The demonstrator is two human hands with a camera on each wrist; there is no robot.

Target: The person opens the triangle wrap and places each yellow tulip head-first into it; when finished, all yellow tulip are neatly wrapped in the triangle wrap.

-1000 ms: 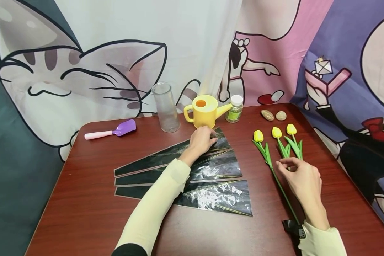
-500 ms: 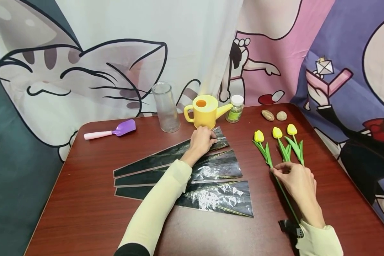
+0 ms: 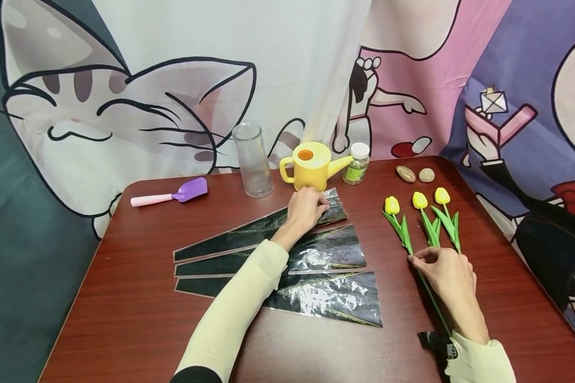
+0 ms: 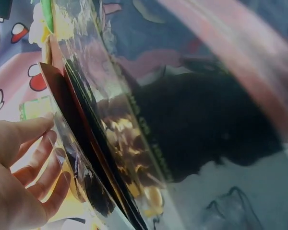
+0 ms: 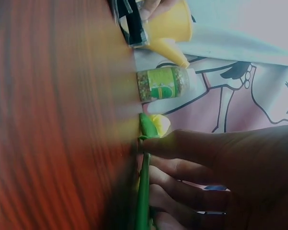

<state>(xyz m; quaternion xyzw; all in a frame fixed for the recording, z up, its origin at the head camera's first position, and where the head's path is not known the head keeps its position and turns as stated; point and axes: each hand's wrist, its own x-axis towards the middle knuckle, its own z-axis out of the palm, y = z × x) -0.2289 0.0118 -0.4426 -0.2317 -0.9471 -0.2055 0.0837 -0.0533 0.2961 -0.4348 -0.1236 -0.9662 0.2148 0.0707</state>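
Observation:
In the head view, my left hand (image 3: pixel 306 209) pinches the far black plastic flower sleeve (image 3: pixel 239 234) near its wide right end. Its fingertips (image 4: pixel 52 136) are right at the clear edge in the left wrist view. A middle sleeve (image 3: pixel 335 247) and a near sleeve (image 3: pixel 330 298) lie below it, all tapering to the left. My right hand (image 3: pixel 450 276) pinches the green stem of the leftmost yellow artificial tulip (image 3: pixel 392 205), just below its leaves. Two more tulips lie to the right, a middle one (image 3: pixel 419 200) and a right one (image 3: pixel 442 196), their lower stems hidden by the hand.
Along the back stand a clear glass vase (image 3: pixel 254 165), a yellow watering can (image 3: pixel 312 170) and a white-lidded jar (image 3: pixel 356 167). A purple shovel (image 3: pixel 189 190) with a pink handle lies back left. Two stones (image 3: pixel 405 173) rest back right. A printed cloth (image 3: pixel 172 32) hangs behind.
My right hand has moved slightly back toward me and closed its fingertips on the left tulip's stem. My left hand stays at the far sleeve, whose wide end has shifted slightly.

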